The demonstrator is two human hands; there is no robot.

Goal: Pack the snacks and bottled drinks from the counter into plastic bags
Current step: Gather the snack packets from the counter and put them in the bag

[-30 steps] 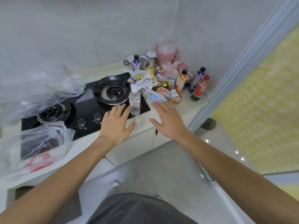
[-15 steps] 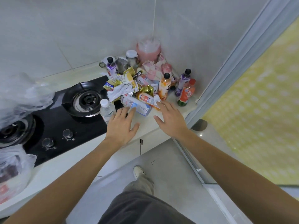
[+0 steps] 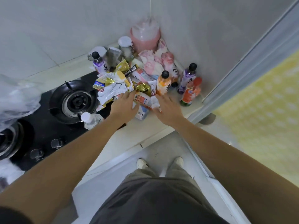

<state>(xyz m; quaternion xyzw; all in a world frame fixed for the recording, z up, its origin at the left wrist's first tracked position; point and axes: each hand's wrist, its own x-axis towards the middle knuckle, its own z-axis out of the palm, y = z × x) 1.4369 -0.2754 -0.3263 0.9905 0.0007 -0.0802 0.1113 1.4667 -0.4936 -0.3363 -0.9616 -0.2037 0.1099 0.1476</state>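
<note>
- Snacks [image 3: 113,88] lie in a big messy pile in the middle of the frame, on the pale bench [image 3: 145,131] in the corner where two walls meet.
- We see our left hand [image 3: 124,105] flat over the near edge of the pile, fingers straight and spread, gripping nothing. Its fingertips reach the white and yellow packets.
- We see our right hand [image 3: 168,109] just beside it, fingers also straight and spread, holding nothing. It lies over the right edge of the pile.
- Between our two hands lies an orange and white packet [image 3: 142,100].
- An orange bottle [image 3: 163,83] with a black cap stands upright just past our right hand.
- A purple bottle [image 3: 186,78] and a red bottle [image 3: 191,92] stand close together at the right of the pile, near the wall.
- Another purple bottle [image 3: 98,63] stands at the far left side of the pile.
- A clear water bottle [image 3: 90,119] with a white cap stands left of our left arm, on the edge of the black stove [image 3: 40,117].
- A clear plastic bag [image 3: 16,97] sits at the left edge of the frame, over the stove.
- A pink tub [image 3: 145,39] stands in the far corner, upper middle of the frame.
- Our two shoes [image 3: 142,164] show on the floor at the lower middle of the frame.
</note>
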